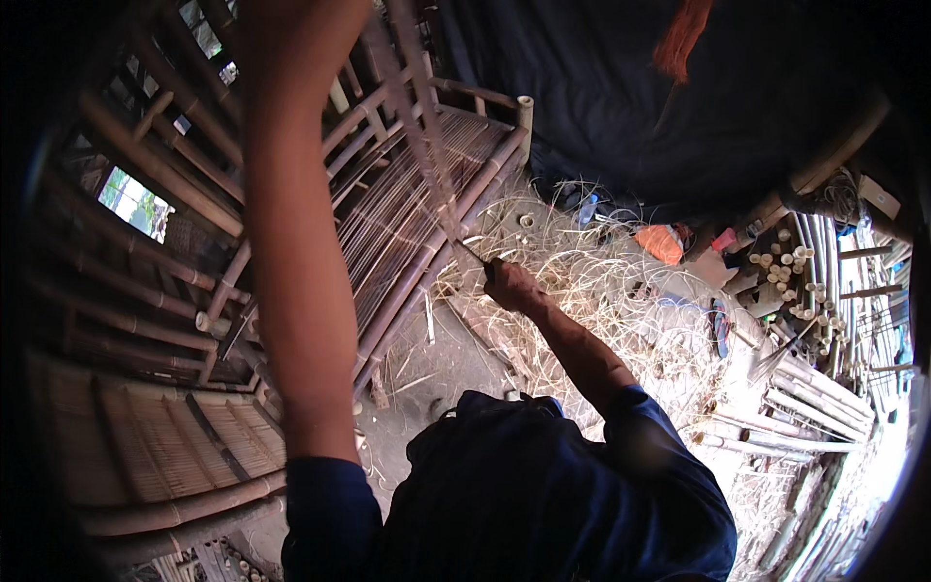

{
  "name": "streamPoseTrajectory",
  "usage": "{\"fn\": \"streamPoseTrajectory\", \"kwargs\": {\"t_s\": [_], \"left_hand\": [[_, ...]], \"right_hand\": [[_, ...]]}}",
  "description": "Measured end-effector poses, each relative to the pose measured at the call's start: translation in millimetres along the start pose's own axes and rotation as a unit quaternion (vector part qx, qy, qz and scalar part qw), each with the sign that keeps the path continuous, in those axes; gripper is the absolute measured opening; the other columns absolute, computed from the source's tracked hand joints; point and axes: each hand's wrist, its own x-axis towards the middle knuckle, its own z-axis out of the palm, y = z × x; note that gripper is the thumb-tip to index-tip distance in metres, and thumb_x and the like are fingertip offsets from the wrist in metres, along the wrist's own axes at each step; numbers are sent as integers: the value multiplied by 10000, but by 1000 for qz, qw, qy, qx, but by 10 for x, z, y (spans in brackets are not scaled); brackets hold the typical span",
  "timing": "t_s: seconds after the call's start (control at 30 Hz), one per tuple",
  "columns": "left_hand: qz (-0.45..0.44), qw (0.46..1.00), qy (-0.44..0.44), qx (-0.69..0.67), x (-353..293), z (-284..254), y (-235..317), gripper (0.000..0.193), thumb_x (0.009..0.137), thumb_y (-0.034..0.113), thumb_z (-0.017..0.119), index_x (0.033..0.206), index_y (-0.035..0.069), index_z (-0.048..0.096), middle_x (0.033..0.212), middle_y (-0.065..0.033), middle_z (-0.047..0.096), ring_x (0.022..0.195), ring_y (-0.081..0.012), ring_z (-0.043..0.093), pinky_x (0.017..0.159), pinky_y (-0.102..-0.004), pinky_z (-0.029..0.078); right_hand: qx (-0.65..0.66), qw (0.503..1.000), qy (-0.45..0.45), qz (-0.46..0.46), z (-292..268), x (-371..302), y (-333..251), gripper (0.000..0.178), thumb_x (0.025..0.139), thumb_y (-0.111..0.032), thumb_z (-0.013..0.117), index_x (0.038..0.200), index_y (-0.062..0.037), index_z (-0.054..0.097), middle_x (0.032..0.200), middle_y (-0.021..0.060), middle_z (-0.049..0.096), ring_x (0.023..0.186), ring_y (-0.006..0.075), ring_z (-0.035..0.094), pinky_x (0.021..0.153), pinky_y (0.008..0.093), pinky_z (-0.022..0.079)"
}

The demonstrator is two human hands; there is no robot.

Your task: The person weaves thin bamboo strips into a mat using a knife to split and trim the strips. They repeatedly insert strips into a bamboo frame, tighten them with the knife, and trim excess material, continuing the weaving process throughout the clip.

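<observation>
My right hand (511,284) is closed round the dark handle of a knife, in front of me and a little right of the middle. Its thin blade (472,254) points up and left, against a long bamboo strip (433,165). Above the blade the strip shows as two narrow lengths, blurred, running up to the top edge. My left arm (299,242) is raised straight up the picture. The left hand (303,15) is cut off by the top edge, so its fingers are hidden.
A slatted bamboo bench (475,141) stands just beyond the blade. Pale shavings (592,310) cover the floor to the right, near an orange bag (659,243). Bamboo poles (815,403) lie at the far right. A woven bamboo panel (165,436) is at the lower left.
</observation>
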Motion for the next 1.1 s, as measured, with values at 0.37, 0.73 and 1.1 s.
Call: {"fn": "streamPoseTrajectory", "kwargs": {"t_s": [0.37, 0.73, 1.1], "left_hand": [[-338, 939, -8, -54, -2191, 184, -641, 321, 947, 205, 718, 1147, -41, 668, 923, -92, 694, 829, -120, 638, 721, -269, 532], [-253, 962, 98, 5, -2243, 484, -707, 195, 887, 62, 760, 822, -30, 600, 697, -16, 585, 612, -60, 549, 524, -223, 438], [-233, 965, 120, -12, -1688, 624, -511, 207, 857, 44, 785, 787, -33, 606, 675, 21, 510, 638, -58, 472, 553, -205, 381]], "right_hand": [[-41, 997, -33, -53, -739, -470, -571, 319, 844, -216, 610, 1073, 5, 603, 932, 269, 686, 917, 423, 683, 808, 504, 538], [-181, 981, 12, -63, -612, -741, -675, 207, 958, -137, 482, 1078, 23, 533, 811, 267, 682, 785, 446, 700, 665, 529, 563], [-103, 993, 2, -54, -49, -630, -141, 270, 888, -157, 502, 1097, -4, 577, 918, 268, 689, 819, 446, 699, 730, 551, 548]]}}
